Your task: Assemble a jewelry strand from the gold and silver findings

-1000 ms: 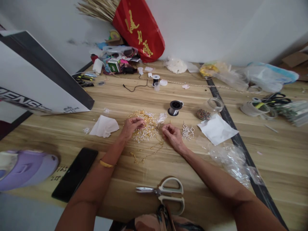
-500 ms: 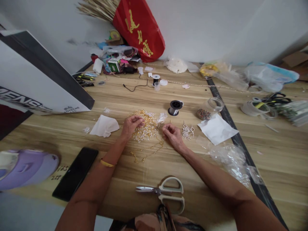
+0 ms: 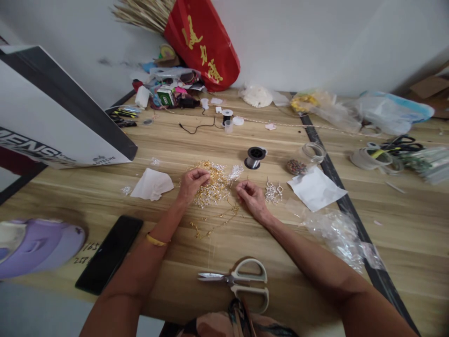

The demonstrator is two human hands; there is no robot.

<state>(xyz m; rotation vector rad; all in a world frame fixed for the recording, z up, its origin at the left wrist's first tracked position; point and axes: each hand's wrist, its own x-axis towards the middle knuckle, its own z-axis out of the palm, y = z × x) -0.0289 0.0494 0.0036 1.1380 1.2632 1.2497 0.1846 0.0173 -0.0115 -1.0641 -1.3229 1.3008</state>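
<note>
White-handled scissors (image 3: 242, 281) lie nearest on the wooden table (image 3: 182, 145), at 6 o'clock, with a black phone (image 3: 109, 253) at 8 o'clock. Beyond them, the left hand (image 3: 191, 184) rests on a tangle of gold and silver bead strands (image 3: 214, 186), its fingers (image 3: 203, 175) curled and pinching into the pile. The right hand (image 3: 249, 195), just at 3 o'clock of the pile, has fingers pressed together; what they pinch is too small to tell. Farther, at 1 o'clock, stands a thread spool (image 3: 255, 157).
</note>
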